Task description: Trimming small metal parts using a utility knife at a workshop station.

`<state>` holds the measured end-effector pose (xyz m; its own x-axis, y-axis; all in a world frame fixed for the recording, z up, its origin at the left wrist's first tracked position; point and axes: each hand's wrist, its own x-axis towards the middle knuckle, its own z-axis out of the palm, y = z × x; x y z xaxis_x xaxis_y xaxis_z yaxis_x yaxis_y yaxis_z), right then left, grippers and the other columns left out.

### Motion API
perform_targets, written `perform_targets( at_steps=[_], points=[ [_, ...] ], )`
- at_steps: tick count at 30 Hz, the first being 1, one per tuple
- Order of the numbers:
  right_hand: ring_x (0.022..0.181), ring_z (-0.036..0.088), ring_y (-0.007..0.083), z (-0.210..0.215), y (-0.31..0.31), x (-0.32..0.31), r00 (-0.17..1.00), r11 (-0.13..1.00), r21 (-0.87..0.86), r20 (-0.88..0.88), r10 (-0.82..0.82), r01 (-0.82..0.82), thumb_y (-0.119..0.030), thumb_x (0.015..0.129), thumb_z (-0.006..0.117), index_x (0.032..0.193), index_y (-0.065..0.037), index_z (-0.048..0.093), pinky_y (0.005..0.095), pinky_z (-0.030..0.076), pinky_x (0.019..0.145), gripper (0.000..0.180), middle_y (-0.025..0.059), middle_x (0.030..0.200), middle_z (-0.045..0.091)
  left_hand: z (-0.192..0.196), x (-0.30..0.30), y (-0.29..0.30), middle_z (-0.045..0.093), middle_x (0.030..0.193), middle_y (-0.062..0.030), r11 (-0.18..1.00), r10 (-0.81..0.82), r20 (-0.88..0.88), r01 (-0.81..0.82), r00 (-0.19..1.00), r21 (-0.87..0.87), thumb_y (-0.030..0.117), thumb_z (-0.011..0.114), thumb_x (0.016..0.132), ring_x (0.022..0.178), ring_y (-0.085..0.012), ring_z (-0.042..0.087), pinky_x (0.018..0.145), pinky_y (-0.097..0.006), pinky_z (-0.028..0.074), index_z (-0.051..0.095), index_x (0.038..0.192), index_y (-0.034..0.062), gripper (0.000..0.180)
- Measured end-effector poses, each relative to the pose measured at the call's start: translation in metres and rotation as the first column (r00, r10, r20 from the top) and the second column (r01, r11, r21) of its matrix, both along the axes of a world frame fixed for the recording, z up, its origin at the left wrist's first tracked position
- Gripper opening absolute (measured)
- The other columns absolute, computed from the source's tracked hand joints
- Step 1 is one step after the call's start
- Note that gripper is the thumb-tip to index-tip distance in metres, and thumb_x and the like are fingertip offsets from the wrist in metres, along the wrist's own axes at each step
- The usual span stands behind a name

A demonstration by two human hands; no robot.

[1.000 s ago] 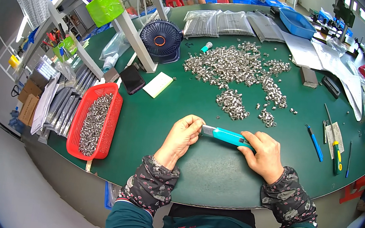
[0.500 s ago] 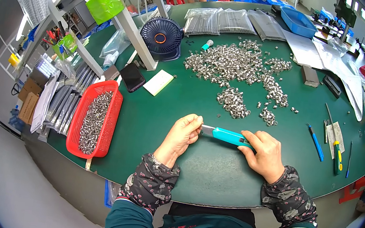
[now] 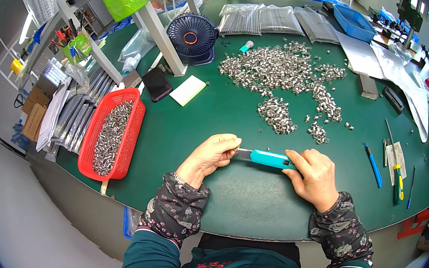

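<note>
"What's on our left?"
"A red basket (image 3: 130,148) of metal bits (image 3: 111,140)."
"Next?"
"Our left hand (image 3: 206,157) pinches a tiny thing (image 3: 237,149) (too small to name). Then a green knife (image 3: 271,159) over the table (image 3: 251,208), our right hand (image 3: 317,180) pinching it."

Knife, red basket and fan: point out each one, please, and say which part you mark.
Knife (image 3: 269,159): head view, on its teal handle.
Red basket (image 3: 131,142): head view, on its right wall.
Fan (image 3: 190,38): head view, on its hub.

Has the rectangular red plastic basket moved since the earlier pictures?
No; the red plastic basket shows no clear shift either way against the white metal shelf post.
</note>
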<state>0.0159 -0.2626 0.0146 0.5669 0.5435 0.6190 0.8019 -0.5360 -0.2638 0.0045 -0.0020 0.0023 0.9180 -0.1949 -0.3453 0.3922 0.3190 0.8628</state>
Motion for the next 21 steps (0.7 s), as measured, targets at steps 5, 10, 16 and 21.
perform_targets(
  at_steps=[5, 10, 16, 21],
  points=[
    [0.06, 0.049, 0.0191, 0.0038, -0.0019, 0.0014, 0.996, 0.999, -0.051, 0.084, 0.004, 0.0, -0.016, 0.063, 0.072, 0.097, -0.008, 0.062, 0.0321, 0.038, 0.052, 0.037, 0.0031, 0.067, 0.048, 0.0023, -0.0007, 0.0026, 0.045, 0.06, 0.005, 0.994, -0.103, -0.035, 0.104, 0.994, 0.044, 0.023, 0.059, 0.086, 0.042, 0.0008, 0.028, 0.037, -0.016, 0.018, 0.049, 0.068, 0.0128, 0.023],
    [0.061, 0.048, 0.0193, 0.0094, -0.0021, 0.0014, 0.963, 0.996, -0.079, 0.269, -0.025, 0.048, -0.018, 0.061, 0.072, 0.098, -0.007, 0.063, 0.0323, 0.037, 0.054, 0.039, 0.0025, 0.068, 0.049, 0.0045, -0.0014, 0.0028, 0.044, 0.061, 0.0052, 0.989, -0.132, -0.038, 0.134, 0.99, 0.055, 0.023, 0.059, 0.086, 0.043, 0.0007, 0.028, 0.038, -0.016, 0.018, 0.049, 0.068, 0.0127, 0.023],
    [0.059, 0.05, 0.0218, 0.0075, -0.0031, 0.0016, 0.997, 1.0, 0.001, 0.073, -0.009, 0.009, -0.017, 0.062, 0.073, 0.096, -0.007, 0.063, 0.0335, 0.039, 0.054, 0.037, 0.0048, 0.066, 0.05, 0.0002, -0.0005, 0.0006, 0.047, 0.07, 0.0029, 0.998, -0.022, 0.12, 0.028, 0.993, -0.05, 0.02, 0.056, 0.09, 0.047, 0.0003, 0.03, 0.039, -0.014, 0.022, 0.054, 0.084, 0.0073, 0.014],
    [0.061, 0.054, 0.0252, 0.0019, -0.0024, -0.0009, 0.985, 0.994, 0.103, -0.173, -0.023, 0.041, -0.016, 0.067, 0.071, 0.096, -0.008, 0.062, 0.0371, 0.043, 0.054, 0.032, 0.0076, 0.065, 0.051, -0.004, 0.0009, -0.0005, 0.051, 0.08, -0.0006, 0.986, 0.074, 0.2, -0.042, 0.977, -0.162, 0.013, 0.053, 0.091, 0.051, -0.0009, 0.033, 0.039, -0.014, 0.024, 0.054, 0.096, 0.0044, 0.01]
  ],
)
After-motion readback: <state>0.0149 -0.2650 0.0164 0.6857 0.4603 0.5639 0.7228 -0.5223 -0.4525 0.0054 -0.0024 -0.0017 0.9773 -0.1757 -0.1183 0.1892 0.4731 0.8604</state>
